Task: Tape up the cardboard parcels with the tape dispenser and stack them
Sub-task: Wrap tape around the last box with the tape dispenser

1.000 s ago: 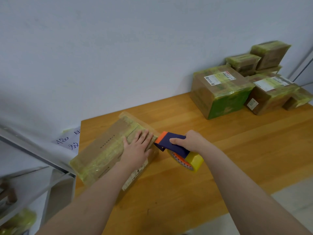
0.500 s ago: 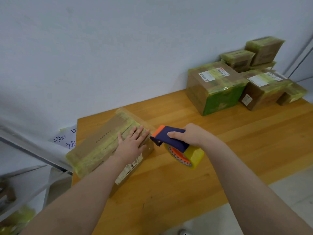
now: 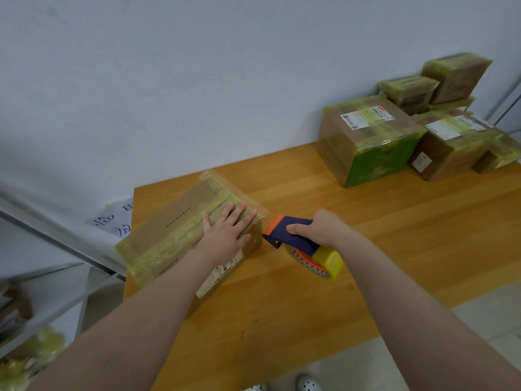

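Your left grip point(image 3: 225, 235) lies flat on top of the parcel point(image 3: 180, 230) near its right end, fingers straight, holding nothing. Your right grip point(image 3: 321, 230) is curled round the tape dispenser point(image 3: 301, 244), thumb along the blue body. The dispenser's orange nose sits at the parcel's right end face, low by the table point(image 3: 366, 249); can't tell if it touches. The yellow tape roll point(image 3: 328, 262) is at its rear. The parcel lies skewed at the table's left end, striped with yellowish tape. The taped parcels point(image 3: 366, 136) are stacked far right against the wall, well apart.
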